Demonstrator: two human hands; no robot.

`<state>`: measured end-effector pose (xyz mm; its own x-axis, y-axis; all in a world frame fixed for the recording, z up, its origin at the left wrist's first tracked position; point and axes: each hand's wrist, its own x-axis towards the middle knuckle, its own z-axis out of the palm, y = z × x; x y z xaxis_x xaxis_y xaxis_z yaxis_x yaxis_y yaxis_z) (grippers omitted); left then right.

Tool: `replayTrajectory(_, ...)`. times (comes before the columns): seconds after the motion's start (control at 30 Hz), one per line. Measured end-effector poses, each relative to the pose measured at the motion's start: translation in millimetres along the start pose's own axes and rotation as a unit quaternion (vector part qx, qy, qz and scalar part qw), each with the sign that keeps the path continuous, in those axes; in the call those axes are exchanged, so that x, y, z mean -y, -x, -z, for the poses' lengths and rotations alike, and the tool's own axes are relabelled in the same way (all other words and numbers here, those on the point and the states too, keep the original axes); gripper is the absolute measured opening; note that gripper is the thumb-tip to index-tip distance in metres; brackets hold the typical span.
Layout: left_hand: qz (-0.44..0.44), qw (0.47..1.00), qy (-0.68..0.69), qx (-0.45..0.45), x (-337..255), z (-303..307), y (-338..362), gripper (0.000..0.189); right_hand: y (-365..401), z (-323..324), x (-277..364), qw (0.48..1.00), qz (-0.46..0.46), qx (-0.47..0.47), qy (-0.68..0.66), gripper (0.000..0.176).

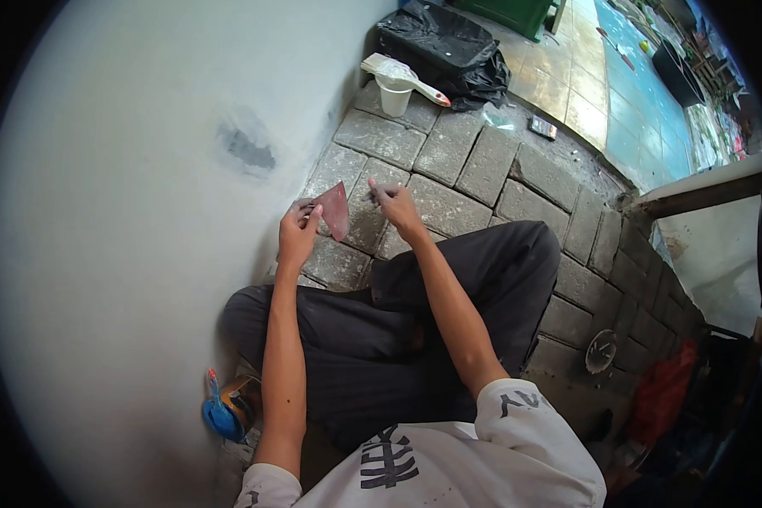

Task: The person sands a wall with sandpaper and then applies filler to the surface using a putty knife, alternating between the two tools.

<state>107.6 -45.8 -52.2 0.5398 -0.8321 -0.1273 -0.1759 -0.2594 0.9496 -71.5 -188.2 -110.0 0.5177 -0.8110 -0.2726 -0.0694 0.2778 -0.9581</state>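
My left hand [296, 230], near the wall, pinches a reddish-brown, roughly triangular piece of sandpaper [334, 210] between thumb and fingers. To its right, my right hand [395, 208] hovers over the paving with one finger stretched out and the others loosely bent. Nothing shows in it, and it is apart from the sandpaper. Both hands look dusty. A grey patch [250, 151] marks the pale wall [144, 254] on the left.
A wide brush [411, 78] lies across a white cup [394, 99]. Behind it stands a container wrapped in black plastic [440, 42]. A phone-like object [543, 128] rests by the tiled edge. Grey pavers [474, 161] surround my crossed legs; a blue-and-orange object [224, 411] sits by the wall.
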Motion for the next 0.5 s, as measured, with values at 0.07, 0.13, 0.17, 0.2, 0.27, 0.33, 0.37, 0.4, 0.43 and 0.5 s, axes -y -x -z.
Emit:
replayTrajectory(0.07, -0.003, 1.0, 0.011, 0.015, -5, -1, 1, 0.036, -2, -5, -7, 0.999, 0.04, 0.013, 0.006, 0.054)
replayTrajectory(0.13, 0.009, 0.999, 0.037, 0.012, -9, -1, 2, 0.037, -2, -7, -12, 0.998, 0.023, 0.048, 0.04, 0.054)
replayTrajectory(0.17, 0.01, 0.999, 0.035, 0.015, -9, -1, 2, 0.037, -4, -8, -13, 0.997, 0.005, 0.08, -0.016, 0.055)
replayTrajectory(0.2, 0.021, 0.999, 0.032, 0.017, -10, -1, 3, 0.037, -4, -9, -14, 0.997, 0.004, 0.078, -0.019, 0.055)
replayTrajectory(0.27, 0.032, 0.999, 0.027, 0.019, -10, -1, 3, 0.038, 1, -11, -4, 0.98, -0.039, 0.151, -0.12, 0.057)
replayTrajectory(0.33, 0.034, 0.999, 0.021, 0.026, -11, -2, 3, 0.038, 7, -12, 5, 0.982, -0.012, 0.168, -0.082, 0.056)
replayTrajectory(0.37, 0.036, 0.999, 0.019, 0.025, -12, -2, 4, 0.038, 10, -13, 9, 0.982, 0.017, 0.185, -0.042, 0.054)
replayTrajectory(0.4, 0.04, 0.999, 0.025, 0.024, -13, -2, 4, 0.038, 12, -12, 13, 0.981, 0.015, 0.186, -0.044, 0.054)
replayTrajectory(0.43, 0.044, 0.998, 0.03, 0.023, -13, -1, 5, 0.038, 15, -8, 20, 0.975, 0.0, 0.22, -0.001, 0.053)
replayTrajectory(0.5, 0.034, 0.999, 0.021, 0.026, -9, -1, 3, 0.036, 8, -9, 7, 0.963, -0.018, 0.269, 0.026, 0.047)
